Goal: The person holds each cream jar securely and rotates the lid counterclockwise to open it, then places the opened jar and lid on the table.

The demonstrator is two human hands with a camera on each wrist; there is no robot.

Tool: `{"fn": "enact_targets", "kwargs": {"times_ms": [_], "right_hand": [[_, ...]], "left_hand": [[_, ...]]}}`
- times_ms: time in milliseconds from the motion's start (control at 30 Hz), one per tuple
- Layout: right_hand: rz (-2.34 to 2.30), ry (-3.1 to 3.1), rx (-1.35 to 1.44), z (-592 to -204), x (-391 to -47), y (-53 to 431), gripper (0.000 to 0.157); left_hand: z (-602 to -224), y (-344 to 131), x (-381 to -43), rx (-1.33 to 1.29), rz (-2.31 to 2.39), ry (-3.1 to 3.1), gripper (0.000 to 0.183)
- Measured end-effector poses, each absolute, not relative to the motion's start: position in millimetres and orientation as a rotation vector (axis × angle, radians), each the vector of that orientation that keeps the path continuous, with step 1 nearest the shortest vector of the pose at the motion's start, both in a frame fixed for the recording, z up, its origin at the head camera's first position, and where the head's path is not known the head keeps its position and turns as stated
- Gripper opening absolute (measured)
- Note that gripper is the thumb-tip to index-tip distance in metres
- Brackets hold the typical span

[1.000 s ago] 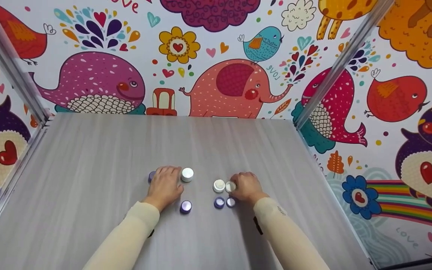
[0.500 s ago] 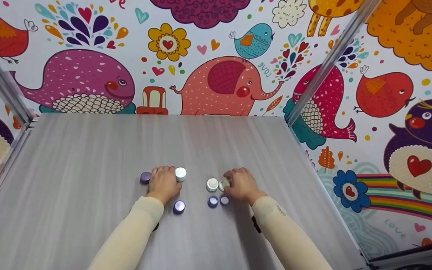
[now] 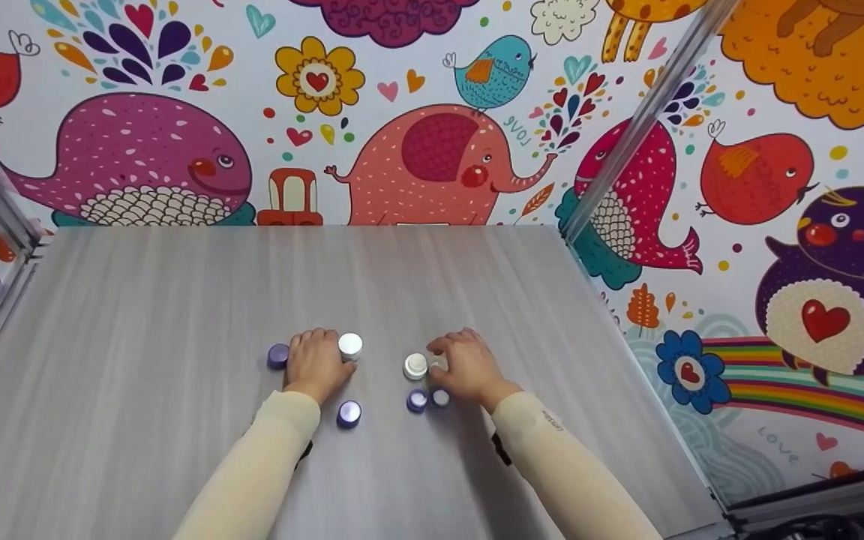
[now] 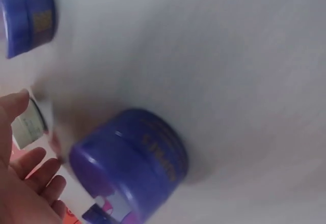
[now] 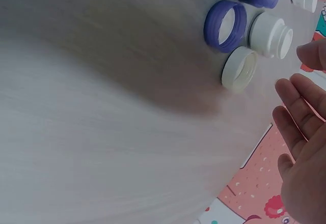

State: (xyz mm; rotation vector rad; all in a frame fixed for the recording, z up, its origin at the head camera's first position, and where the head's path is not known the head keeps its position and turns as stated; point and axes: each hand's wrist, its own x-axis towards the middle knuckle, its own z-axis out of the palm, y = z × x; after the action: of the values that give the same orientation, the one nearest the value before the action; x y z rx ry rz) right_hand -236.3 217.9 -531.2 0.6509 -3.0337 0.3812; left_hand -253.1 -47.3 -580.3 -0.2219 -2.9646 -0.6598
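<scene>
My left hand (image 3: 317, 366) is next to a white lidded jar (image 3: 350, 346), fingers loosely bent. In the left wrist view its thumb overlaps the edge of this jar (image 4: 29, 126). A purple jar (image 3: 278, 356) stands just left of the hand, and another purple jar (image 3: 349, 414) sits nearer the body. My right hand (image 3: 469, 366) hovers at a white lid (image 5: 239, 68), its fingers extended and apart. The lid lies beside a white jar with its neck bare (image 5: 270, 35). The hand partly hides the lid in the head view.
In front of the white jar are an uncapped purple jar (image 3: 417, 400) and a purple lid (image 3: 440, 397). Everything stands on a grey wood-grain table (image 3: 177, 300). Cartoon-printed walls (image 3: 432, 165) with metal posts enclose its back and sides.
The head view has shifted, so the scene slides left. My left hand has come closer to the white lidded jar, uncovering the purple one. My right thumb and forefinger reach further over the white lid.
</scene>
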Motion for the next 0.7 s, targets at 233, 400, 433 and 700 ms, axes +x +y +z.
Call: {"fn": "enact_targets", "kwargs": {"times_ms": [233,400,433,700], "right_hand": [[0.375,-2.904,0.794,-527,-235,202,0.029],[0.368,-2.855,0.85,-526,-233,196,0.028],[0.366,-2.856,0.853,-526,-233,195,0.028],[0.349,-2.911,0.841,-526,-231,187,0.028]], "left_hand": [[-583,-50,-256,-0.2,-0.681,-2.971,0.052],[-584,-49,-258,-0.209,-0.7,-2.954,0.05],[-585,-49,-258,-0.214,-0.704,-2.946,0.049],[-588,-47,-257,-0.245,-0.722,-2.894,0.045]]}}
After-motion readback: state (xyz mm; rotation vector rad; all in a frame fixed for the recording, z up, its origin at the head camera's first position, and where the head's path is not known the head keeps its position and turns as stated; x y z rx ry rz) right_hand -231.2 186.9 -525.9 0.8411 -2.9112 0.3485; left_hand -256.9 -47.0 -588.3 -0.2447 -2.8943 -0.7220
